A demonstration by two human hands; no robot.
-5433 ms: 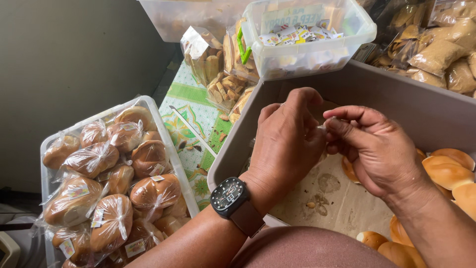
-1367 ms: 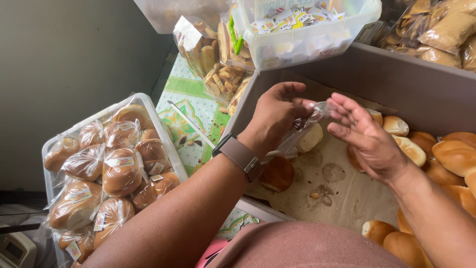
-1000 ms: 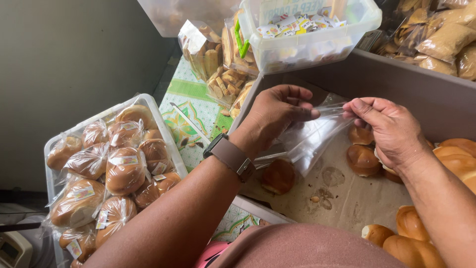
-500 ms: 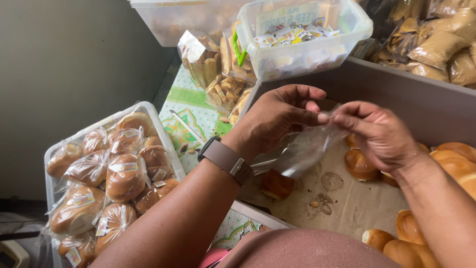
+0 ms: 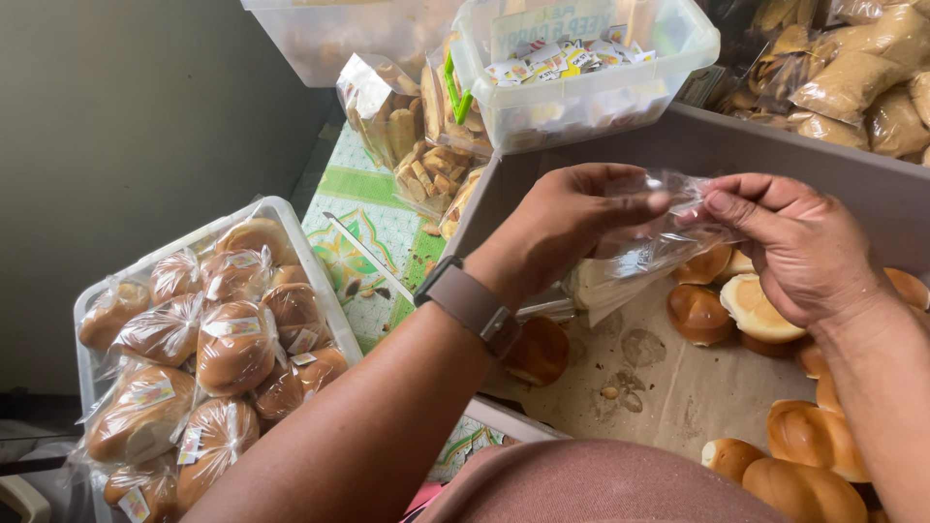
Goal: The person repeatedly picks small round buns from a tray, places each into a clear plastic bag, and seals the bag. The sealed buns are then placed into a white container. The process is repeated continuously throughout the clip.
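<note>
My left hand (image 5: 572,218) and my right hand (image 5: 794,242) both pinch the top edge of a clear plastic bag (image 5: 630,261), which hangs empty between them above a grey tray (image 5: 775,155). A watch with a brown strap sits on my left wrist. Loose brown buns (image 5: 697,312) lie on the paper lining of the tray, below and to the right of the bag. One single bun (image 5: 539,351) lies under my left forearm.
A clear tub (image 5: 300,247) at the left holds several bagged buns (image 5: 232,344). A clear box of small wrapped sweets (image 5: 581,73) sits above the tray. Bags of biscuit sticks (image 5: 426,136) lie on a green patterned cloth (image 5: 363,232). Brown packets (image 5: 852,87) are stacked at top right.
My hands pulled the bag's mouth apart, then came closer together again. Both still grip its top edge, and the bag hangs lower and more crumpled than before.
</note>
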